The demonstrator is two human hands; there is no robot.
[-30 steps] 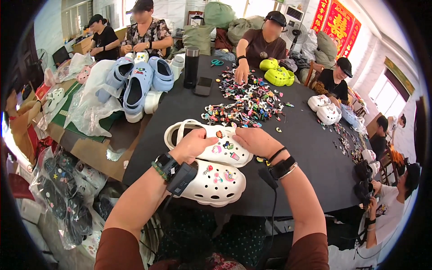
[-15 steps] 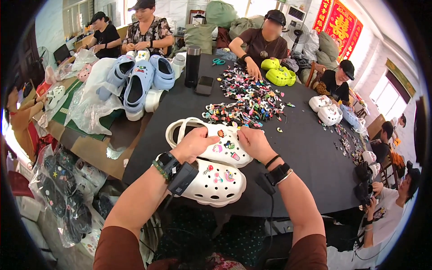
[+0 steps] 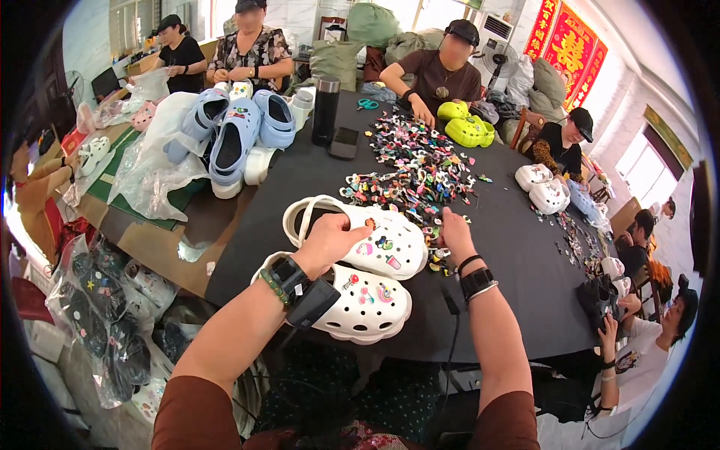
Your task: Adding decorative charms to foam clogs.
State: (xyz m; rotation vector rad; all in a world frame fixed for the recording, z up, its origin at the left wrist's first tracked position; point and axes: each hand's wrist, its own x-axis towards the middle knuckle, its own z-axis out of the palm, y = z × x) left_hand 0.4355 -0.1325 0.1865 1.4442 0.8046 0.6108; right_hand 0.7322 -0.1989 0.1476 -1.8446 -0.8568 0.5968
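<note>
Two white clogs lie side by side on the dark table, toes to the right. My left hand (image 3: pixel 328 244) is closed on the far white clog (image 3: pixel 401 231), thumb across its upper. That clog carries several charms, among them a pink drink cup (image 3: pixel 394 262). The near white clog (image 3: pixel 358 316) has cherry and rainbow charms; my left wrist covers part of its heel. Just right of the far clog's toe, my right hand (image 3: pixel 457 235) is at the edge of a heap of colourful shoe charms (image 3: pixel 409 176). Its fingers are curled; whatever they hold is hidden.
A black tumbler (image 3: pixel 325 111), a phone (image 3: pixel 344 142) and teal scissors (image 3: pixel 367 104) stand or lie beyond the clogs. Blue clogs (image 3: pixel 235 146) are stacked at left, lime clogs (image 3: pixel 470 131) at the far side. Several people work around the tables. A cable (image 3: pixel 451 349) hangs by my right forearm.
My right hand has left the far clog's toe and moved right to the charms. Charms now show beside the toe. My left hand keeps its grip on the far clog.
</note>
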